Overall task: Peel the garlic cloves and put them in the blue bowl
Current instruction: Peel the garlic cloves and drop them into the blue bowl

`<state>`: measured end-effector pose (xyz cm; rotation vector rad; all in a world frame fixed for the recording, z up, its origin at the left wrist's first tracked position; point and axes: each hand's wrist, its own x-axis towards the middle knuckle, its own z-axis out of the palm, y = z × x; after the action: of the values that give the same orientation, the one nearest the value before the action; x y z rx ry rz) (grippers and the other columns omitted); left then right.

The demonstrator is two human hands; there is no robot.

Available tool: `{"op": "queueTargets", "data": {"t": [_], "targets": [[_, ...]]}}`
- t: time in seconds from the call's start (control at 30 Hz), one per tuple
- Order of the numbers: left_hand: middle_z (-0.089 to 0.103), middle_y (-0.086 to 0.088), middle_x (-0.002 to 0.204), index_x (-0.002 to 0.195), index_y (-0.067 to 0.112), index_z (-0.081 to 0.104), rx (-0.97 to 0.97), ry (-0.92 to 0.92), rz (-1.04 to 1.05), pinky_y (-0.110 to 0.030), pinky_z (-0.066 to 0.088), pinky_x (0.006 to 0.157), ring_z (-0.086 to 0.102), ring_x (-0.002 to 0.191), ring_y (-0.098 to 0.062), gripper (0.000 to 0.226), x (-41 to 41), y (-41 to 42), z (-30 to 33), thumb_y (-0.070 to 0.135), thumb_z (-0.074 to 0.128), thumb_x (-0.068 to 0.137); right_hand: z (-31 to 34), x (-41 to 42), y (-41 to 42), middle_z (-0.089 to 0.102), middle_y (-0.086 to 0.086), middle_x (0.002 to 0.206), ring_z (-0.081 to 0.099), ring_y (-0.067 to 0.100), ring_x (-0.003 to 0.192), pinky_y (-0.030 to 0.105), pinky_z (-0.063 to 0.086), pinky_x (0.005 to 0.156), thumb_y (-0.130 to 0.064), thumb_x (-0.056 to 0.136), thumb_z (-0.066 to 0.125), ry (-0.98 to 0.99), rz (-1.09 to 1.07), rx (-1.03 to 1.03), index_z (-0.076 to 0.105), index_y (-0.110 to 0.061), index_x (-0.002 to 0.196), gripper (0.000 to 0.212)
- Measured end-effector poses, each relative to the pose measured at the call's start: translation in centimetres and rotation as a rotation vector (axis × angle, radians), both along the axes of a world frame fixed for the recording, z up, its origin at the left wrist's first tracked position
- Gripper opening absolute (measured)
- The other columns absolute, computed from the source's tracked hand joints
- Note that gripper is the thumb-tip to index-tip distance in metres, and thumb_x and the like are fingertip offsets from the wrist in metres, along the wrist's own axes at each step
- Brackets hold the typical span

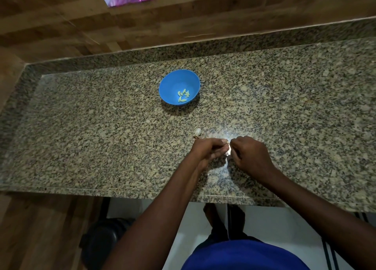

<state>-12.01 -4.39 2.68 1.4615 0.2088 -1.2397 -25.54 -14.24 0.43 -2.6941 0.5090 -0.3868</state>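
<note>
Both hands (209, 150) (251, 154) pinch a garlic clove (228, 150) near the blue bowl (173, 80).

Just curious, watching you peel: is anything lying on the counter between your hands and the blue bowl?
In the head view, one unpeeled garlic clove lies just beyond the left hand; past it, bare granite up to the blue bowl.

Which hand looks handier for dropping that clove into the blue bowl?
Probably the left hand: it grips the garlic clove and lies on the blue bowl's side, while the right hand only picks at the skin.
</note>
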Motion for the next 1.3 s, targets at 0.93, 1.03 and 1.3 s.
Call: {"op": "queueTargets", "data": {"t": [0.93,1.03,1.3], "targets": [[0.072,-0.012,0.072,0.099,-0.013,0.070,-0.065,-0.204,-0.182,-0.018,0.055,0.059,0.065,0.057,-0.010,0.014,-0.5,0.6,-0.8,-0.003,0.070,0.089,-0.2,0.4,-0.9,0.046,0.002,0.048,0.036,0.011,0.041,0.018,0.030,0.041,0.003,0.098,0.046,0.053,-0.267,1.556,0.060,-0.010,0.064,0.039],[0.073,-0.013,0.075,0.095,-0.008,0.070,-0.047,-0.059,-0.153,-0.019,0.058,0.062,0.068,0.061,-0.013,0.007,0.0,0.7,-0.5,-0.004,0.067,0.090,0.6,0.6,-1.0,0.057,-0.006,0.049,0.051,0.004,0.042,0.014,0.037,0.047,-0.006,0.099,0.056,0.019,-0.152,0.934,0.064,-0.007,0.066,0.034],[0.072,-0.020,0.085,0.096,-0.008,0.069,-0.044,-0.031,-0.086,-0.021,0.061,0.066,0.071,0.065,-0.016,0.006,0.1,0.5,-0.3,-0.006,0.068,0.090,0.2,1.1,-0.9,0.062,-0.009,0.051,0.060,0.001,0.051,0.015,0.041,0.053,-0.008,0.095,0.060,0.043,-0.153,0.594,0.064,-0.020,0.068,0.030]]}}
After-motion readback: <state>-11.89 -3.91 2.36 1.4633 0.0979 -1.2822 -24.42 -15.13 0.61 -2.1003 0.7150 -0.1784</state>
